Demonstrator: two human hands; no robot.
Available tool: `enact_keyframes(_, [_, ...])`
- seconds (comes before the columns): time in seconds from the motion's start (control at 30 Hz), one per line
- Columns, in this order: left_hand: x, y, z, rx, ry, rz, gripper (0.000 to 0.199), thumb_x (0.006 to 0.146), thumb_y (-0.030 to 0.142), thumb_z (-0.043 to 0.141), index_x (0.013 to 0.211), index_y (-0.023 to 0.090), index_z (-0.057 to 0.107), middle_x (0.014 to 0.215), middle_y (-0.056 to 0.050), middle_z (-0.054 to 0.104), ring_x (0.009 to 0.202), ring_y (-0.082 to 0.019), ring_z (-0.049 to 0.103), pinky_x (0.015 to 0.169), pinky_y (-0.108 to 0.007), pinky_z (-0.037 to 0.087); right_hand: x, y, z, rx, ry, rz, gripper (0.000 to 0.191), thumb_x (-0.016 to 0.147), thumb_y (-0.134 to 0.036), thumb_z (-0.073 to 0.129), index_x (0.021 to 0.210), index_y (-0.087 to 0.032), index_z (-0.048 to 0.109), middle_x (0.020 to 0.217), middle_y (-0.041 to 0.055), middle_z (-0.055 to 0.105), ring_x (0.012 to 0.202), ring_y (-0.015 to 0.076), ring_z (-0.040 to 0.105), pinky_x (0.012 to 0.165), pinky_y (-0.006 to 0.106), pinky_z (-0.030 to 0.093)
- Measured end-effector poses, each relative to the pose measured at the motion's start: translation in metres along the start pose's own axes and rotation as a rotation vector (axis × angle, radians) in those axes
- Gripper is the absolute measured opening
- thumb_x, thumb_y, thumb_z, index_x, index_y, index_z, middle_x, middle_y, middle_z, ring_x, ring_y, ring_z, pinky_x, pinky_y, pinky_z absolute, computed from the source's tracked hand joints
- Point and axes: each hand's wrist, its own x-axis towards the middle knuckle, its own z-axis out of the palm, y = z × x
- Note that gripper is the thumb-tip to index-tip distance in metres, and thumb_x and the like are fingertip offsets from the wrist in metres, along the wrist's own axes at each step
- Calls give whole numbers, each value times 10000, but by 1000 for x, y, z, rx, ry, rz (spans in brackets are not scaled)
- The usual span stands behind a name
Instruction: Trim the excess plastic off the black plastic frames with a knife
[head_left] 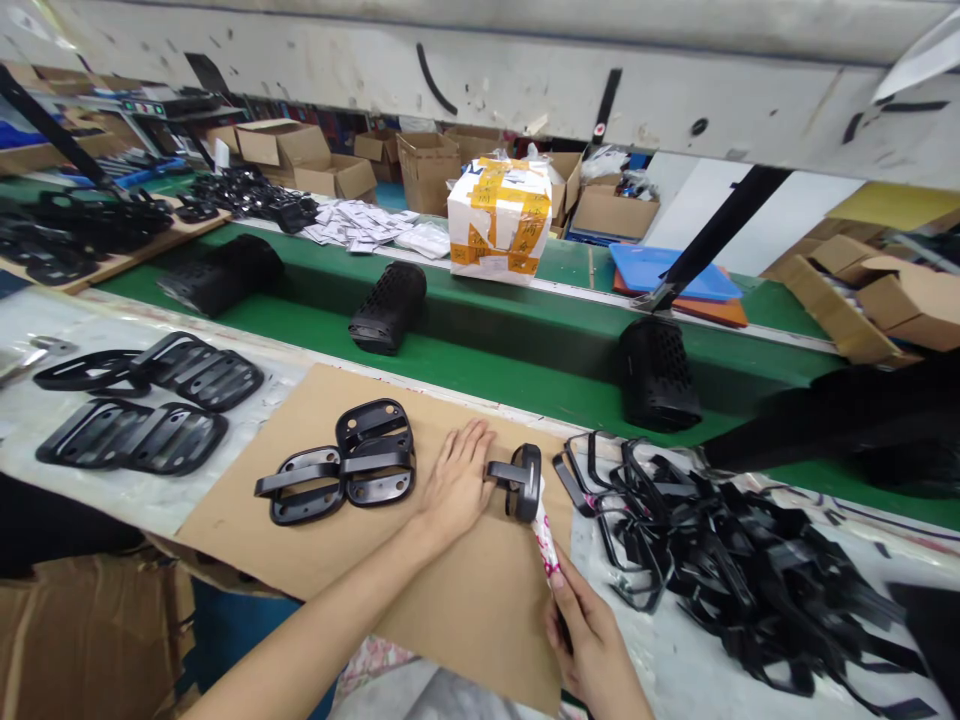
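My left hand (454,482) lies flat on a tan cardboard sheet (480,590), holding nothing, its fingertips close to a small black plastic bracket (519,482). My right hand (592,632) is shut on a white stick with pink markings (547,541), whose upper end meets that bracket. To the left of my left hand, a few black oval plastic frames (341,465) lie joined in a group on the cardboard. What the stick is cannot be told from this view.
A heap of black plastic frames (720,560) lies to the right. More black frames (131,405) rest on plastic sheeting to the left. Black perforated covers (388,307) stand on a green conveyor belt (442,360) beyond. A taped parcel (499,220) and cardboard boxes (427,170) stand farther back.
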Motion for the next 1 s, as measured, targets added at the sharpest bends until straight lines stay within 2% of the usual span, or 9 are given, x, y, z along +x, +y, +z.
enact_keyframes(0.17, [0,-1,3,0,5,1,638,895,126,586,1525,126,486,1706,-166,432,1627,-305,343,1367,-557,251,-17,-4,4,130,237,10,946,746,-811,827,1462,-207,690,781,3,612,611,112,499,522,196,442])
enact_keyframes(0.23, [0,-2,4,2,8,2,635,900,133,591,1525,125,484,1708,-163,428,1627,-307,340,1368,-553,250,-23,-4,8,112,277,17,988,756,-853,786,1508,-227,650,757,-3,598,587,115,489,476,189,409])
enact_keyframes(0.33, [-1,-3,5,7,15,9,607,912,138,583,1512,134,490,1710,-157,425,1632,-297,328,1369,-548,245,-25,-3,14,28,156,78,1072,743,-912,734,1506,-166,633,580,-60,467,453,97,339,372,188,252])
enact_keyframes(0.43, [-1,-3,3,10,8,21,594,918,141,579,1506,142,492,1713,-153,419,1636,-294,319,1369,-544,242,-24,-5,17,12,109,117,1074,728,-901,752,1484,-146,643,560,-73,449,418,71,244,360,190,168])
enact_keyframes(0.57, [-1,-2,2,12,6,15,558,950,154,558,1504,139,495,1706,-150,431,1631,-292,333,1370,-537,237,-26,-5,21,92,278,45,1083,778,-894,719,1585,-193,547,618,-59,490,436,79,305,383,191,221])
enact_keyframes(0.73, [-1,-2,1,4,5,18,567,930,138,560,1495,146,503,1705,-151,433,1629,-291,338,1371,-534,237,-25,-3,21,12,119,112,1104,732,-913,739,1500,-130,622,548,-74,432,427,74,250,376,192,155])
enact_keyframes(0.8, [-1,-2,1,3,-1,23,573,927,143,567,1496,146,502,1708,-152,427,1632,-294,330,1370,-538,238,-27,-7,17,18,149,122,1024,750,-873,766,1481,-165,647,582,-61,458,441,71,240,380,193,133])
enact_keyframes(0.93, [-1,-2,1,0,6,10,545,947,160,564,1489,143,509,1705,-157,432,1630,-292,335,1370,-540,236,-32,-10,19,114,278,-17,992,813,-865,718,1544,-211,575,633,-55,497,443,75,261,381,202,198])
enact_keyframes(1.0, [-1,-2,1,-7,7,12,556,937,157,574,1489,141,508,1704,-163,430,1632,-293,331,1369,-544,236,-31,-8,25,103,248,-12,990,800,-889,707,1501,-196,608,597,-67,475,439,78,273,381,197,213])
